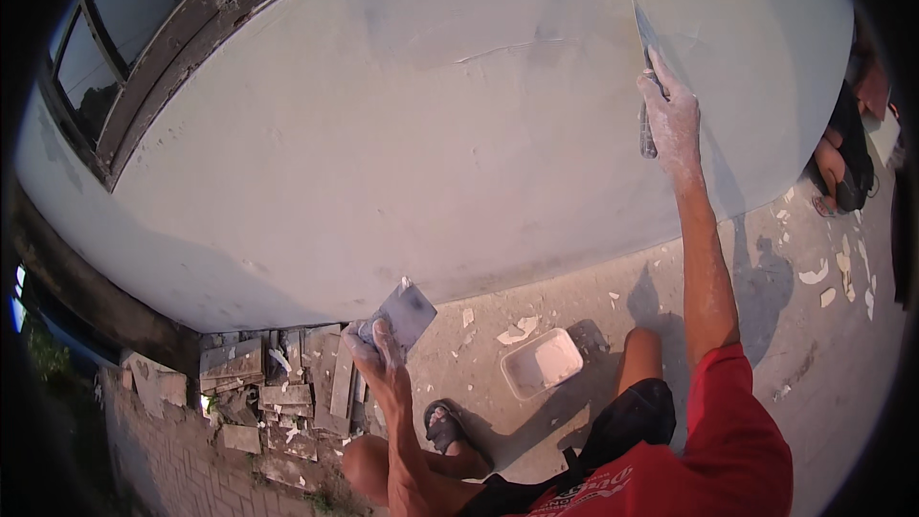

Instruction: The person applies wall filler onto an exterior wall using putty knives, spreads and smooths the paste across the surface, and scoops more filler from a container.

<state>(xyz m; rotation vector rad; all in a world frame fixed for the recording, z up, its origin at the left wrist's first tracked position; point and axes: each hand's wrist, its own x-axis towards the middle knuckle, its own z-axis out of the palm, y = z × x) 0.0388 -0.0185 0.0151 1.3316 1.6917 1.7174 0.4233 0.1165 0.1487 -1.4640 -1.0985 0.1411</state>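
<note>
My right hand, dusted with white, is closed around the dark handle of a putty knife. Its thin blade points up and lies close to the pale wall; whether it touches I cannot tell. Low on the left, my left hand grips a flat grey scraper blade, with a dab of white paste at its upper corner. Smeared grey patches and a raised line of filler mark the upper part of the wall. On the ground below stands a whitish rectangular tub with pale paste inside.
Broken boards and tile pieces are heaped at the lower left. White flakes litter the concrete floor. A dark-framed window is at the upper left. Another person crouches at the far right beside the wall.
</note>
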